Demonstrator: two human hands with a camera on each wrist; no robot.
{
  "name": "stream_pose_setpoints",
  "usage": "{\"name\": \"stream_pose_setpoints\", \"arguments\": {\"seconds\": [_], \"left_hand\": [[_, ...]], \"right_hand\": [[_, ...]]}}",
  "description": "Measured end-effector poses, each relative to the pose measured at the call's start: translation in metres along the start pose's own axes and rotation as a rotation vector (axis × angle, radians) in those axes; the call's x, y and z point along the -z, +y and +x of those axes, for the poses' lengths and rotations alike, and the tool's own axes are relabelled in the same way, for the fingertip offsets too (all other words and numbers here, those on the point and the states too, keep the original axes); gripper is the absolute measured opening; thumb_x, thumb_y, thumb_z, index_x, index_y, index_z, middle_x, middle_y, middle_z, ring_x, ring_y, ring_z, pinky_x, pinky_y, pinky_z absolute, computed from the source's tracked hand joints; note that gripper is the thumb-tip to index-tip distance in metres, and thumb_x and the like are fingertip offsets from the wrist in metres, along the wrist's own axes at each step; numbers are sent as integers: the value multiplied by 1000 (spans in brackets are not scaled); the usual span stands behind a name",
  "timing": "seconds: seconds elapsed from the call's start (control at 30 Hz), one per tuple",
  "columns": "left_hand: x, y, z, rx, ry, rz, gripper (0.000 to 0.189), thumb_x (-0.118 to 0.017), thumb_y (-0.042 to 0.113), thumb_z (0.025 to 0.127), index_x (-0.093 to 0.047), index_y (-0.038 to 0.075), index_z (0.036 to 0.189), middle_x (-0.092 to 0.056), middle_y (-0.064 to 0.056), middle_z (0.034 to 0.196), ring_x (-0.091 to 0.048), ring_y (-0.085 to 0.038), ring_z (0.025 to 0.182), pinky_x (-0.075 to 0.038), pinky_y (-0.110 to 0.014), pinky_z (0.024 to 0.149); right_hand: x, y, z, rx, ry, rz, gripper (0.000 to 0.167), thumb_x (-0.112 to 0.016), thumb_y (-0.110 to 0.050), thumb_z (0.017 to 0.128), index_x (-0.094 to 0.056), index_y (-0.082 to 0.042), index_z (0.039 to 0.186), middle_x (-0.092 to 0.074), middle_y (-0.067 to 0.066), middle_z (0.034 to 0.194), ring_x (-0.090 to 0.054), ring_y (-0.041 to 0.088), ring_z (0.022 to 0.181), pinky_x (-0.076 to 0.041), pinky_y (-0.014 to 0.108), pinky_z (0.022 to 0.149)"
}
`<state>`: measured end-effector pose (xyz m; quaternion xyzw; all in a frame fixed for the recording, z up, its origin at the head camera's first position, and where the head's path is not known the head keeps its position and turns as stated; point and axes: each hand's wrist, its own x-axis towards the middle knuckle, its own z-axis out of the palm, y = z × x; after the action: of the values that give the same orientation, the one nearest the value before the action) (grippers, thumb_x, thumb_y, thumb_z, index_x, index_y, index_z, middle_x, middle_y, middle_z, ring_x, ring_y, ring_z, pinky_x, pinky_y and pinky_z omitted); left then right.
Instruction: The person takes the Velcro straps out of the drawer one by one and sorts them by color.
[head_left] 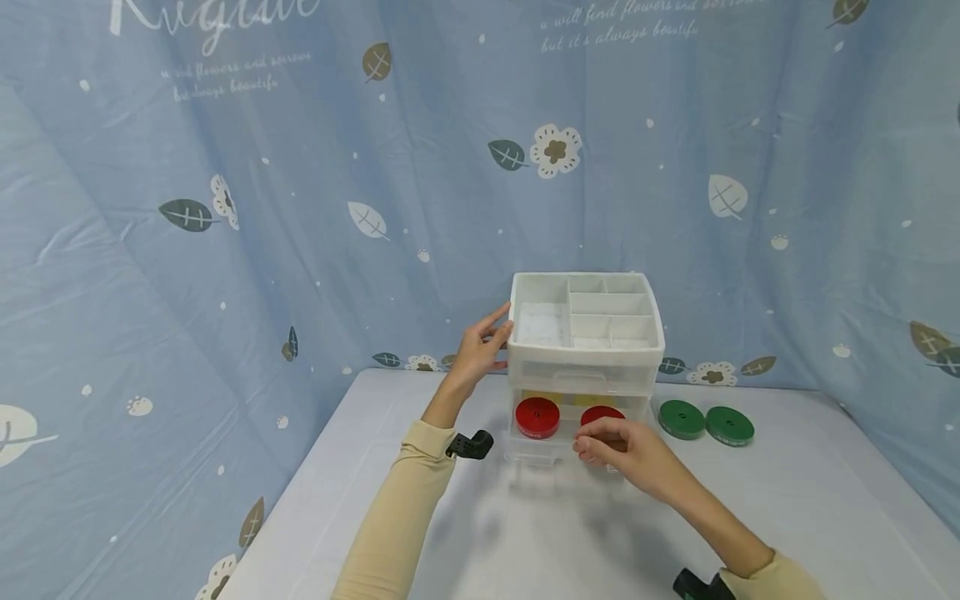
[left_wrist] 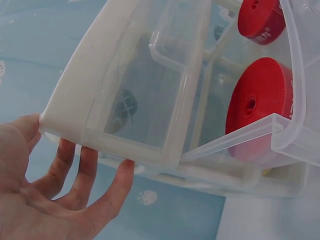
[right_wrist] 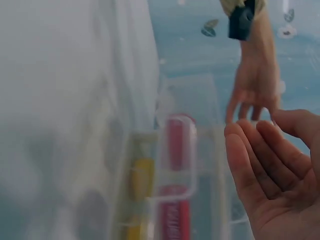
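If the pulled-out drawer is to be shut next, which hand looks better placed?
Right, most likely: the right hand is empty and near the front of the drawer, while the left hand touches the left side of the cabinet.

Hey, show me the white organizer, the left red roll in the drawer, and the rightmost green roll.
White organizer (head_left: 587, 355): head view, front of its top rim.
Left red roll (head_left: 537, 417): head view, middle of its top face.
Rightmost green roll (head_left: 730, 425): head view, middle of its top face.
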<state>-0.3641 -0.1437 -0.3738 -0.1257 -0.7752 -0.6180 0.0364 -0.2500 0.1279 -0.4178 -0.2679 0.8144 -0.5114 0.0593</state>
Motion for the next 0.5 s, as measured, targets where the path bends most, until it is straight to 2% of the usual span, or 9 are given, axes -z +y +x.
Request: {"name": "stream_pose_setpoints", "arguments": {"seconds": [0.1, 0.17, 0.33, 0.4, 0.5], "left_hand": [[1, 0, 1, 3, 0, -4, 46, -52, 43, 101, -42, 45, 146, -59, -11, 121, -63, -24, 108, -62, -40, 83], [2, 9, -3, 13, -25, -6, 48, -51, 39, 102, -40, 41, 149, -57, -15, 125, -62, -25, 109, -61, -44, 86], [4, 29, -13, 41, -74, -10, 51, -48, 30, 105, -34, 28, 154, -52, -24, 134, -60, -29, 114, -56, -53, 94], [4, 23, -9, 46, -63, -13, 51, -48, 31, 105, -34, 29, 154, -52, -22, 134, -59, -30, 114, -56, -53, 93], [3, 13, -3, 44, -47, -20, 51, -49, 33, 104, -35, 33, 153, -53, -20, 134, -59, -29, 113, -57, -53, 92]], "right_hand": [[10, -4, 7, 43, 6, -40, 24, -67, -25, 94, -71, -8, 111, -72, 13, 103, -72, 15, 87, -61, 23, 76], [17, -5, 12, 76, -16, -75, 23, -68, -22, 94, -71, -8, 111, -72, 13, 105, -72, 18, 89, -60, 19, 77], [31, -1, 23, 144, -63, -260, 19, -71, -18, 92, -72, -11, 109, -74, 5, 102, -69, 11, 89, -58, 16, 79], [33, 2, 26, 151, -66, -324, 19, -71, -17, 91, -72, -9, 109, -74, 6, 101, -69, 12, 90, -59, 19, 80], [36, 8, 30, 150, -67, -366, 24, -72, -14, 90, -71, -4, 111, -73, 12, 104, -70, 20, 93, -61, 28, 80]]}}
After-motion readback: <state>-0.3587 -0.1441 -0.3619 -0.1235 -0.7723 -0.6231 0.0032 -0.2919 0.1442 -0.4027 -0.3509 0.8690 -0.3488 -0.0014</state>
